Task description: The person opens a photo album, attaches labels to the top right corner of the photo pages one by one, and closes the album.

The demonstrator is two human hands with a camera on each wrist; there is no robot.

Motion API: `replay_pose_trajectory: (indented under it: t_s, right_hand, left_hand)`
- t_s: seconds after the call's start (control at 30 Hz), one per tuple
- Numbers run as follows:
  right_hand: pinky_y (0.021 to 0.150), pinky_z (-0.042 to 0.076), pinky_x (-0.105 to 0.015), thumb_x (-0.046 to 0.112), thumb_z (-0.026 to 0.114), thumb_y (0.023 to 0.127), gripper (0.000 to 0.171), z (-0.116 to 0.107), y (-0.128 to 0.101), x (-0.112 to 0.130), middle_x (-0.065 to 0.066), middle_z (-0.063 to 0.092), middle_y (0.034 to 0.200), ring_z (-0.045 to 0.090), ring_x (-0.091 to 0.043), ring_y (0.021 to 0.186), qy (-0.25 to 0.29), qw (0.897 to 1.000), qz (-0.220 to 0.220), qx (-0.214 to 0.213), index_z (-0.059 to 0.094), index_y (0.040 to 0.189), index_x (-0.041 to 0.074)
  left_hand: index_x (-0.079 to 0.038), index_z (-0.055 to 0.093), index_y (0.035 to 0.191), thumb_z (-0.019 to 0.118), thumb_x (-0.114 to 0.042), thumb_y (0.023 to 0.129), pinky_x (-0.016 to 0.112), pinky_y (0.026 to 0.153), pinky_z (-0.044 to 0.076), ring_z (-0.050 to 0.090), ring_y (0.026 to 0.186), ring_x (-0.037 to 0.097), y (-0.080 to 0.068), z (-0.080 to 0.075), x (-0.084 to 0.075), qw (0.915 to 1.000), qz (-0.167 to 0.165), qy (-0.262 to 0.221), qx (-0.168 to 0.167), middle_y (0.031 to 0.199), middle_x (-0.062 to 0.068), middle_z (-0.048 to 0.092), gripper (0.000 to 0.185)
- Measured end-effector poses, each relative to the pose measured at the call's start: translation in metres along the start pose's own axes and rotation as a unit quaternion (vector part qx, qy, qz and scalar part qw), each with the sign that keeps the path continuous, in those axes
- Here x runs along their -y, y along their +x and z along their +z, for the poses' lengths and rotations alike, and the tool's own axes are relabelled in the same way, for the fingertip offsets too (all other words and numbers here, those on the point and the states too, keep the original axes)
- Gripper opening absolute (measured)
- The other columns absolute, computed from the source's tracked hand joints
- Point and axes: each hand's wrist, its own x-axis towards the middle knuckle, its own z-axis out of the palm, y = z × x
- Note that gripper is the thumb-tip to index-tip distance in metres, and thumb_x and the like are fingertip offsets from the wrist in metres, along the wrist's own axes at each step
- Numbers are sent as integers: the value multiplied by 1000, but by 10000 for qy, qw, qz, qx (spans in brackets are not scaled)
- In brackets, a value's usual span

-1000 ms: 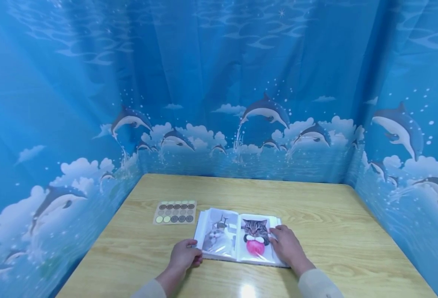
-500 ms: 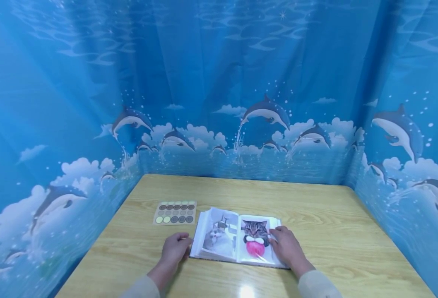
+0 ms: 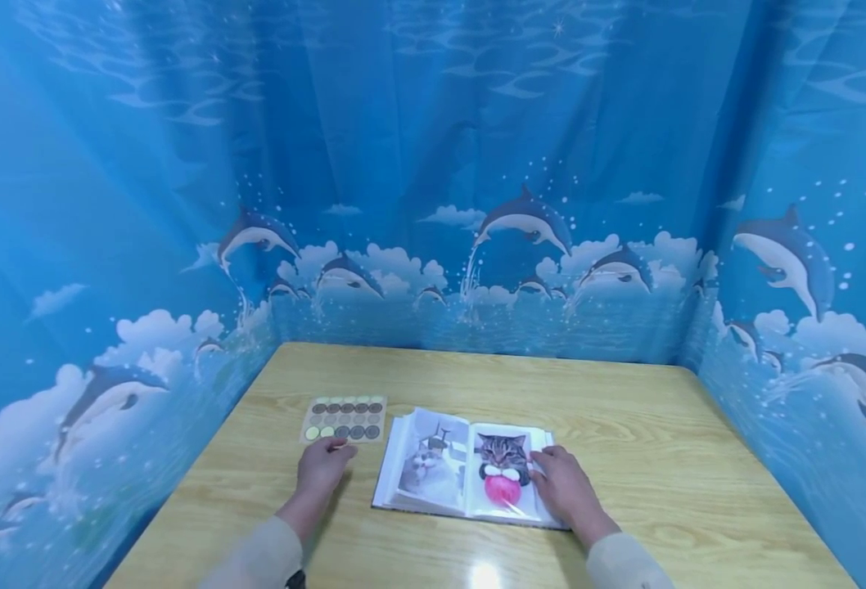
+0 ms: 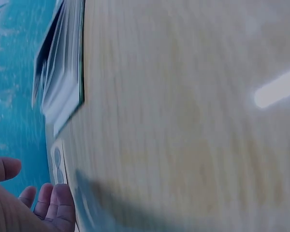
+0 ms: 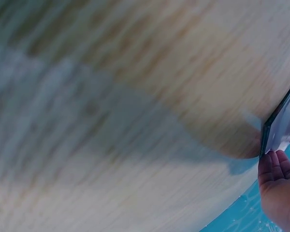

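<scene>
A photo album (image 3: 433,470) lies spread on the table, with a pale cat picture on its left page and a tabby cat with a pink ball on its right page. My right hand (image 3: 566,489) holds the album's right edge, thumb over the page and fingers along the side; the right wrist view shows those fingers (image 5: 275,166) against the cover's edge. At the near edge of a sticker sheet (image 3: 345,419) is my left hand (image 3: 321,468), fingers loosely bent. Thumb and fingers (image 4: 63,205) stand apart in the left wrist view, with nothing between them.
The sheet carries rows of round dark and pale yellow-green stickers, left of the album. A wood-grain table (image 3: 624,417) bears everything. Blue curtains (image 3: 433,164) printed with dolphins hang along the back and both sides.
My left hand has let go of the album's left edge and moved left and away from me, up to the sticker sheet. My right hand stays on the album.
</scene>
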Motion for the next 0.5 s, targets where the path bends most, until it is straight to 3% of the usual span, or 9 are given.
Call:
replay_pose_trajectory:
  t_s: [0.5]
  right_hand:
    - [99,44,-60,12,66,93,35,-1,-2,1,-31,56,125,54,-48,115,-113,9999,-71,-15,64,123,-5]
  left_hand:
    - [11,55,128,59,-17,93,56,96,44,58,107,45,41,-27,11,9970,74,710,-312,116,31,62,45]
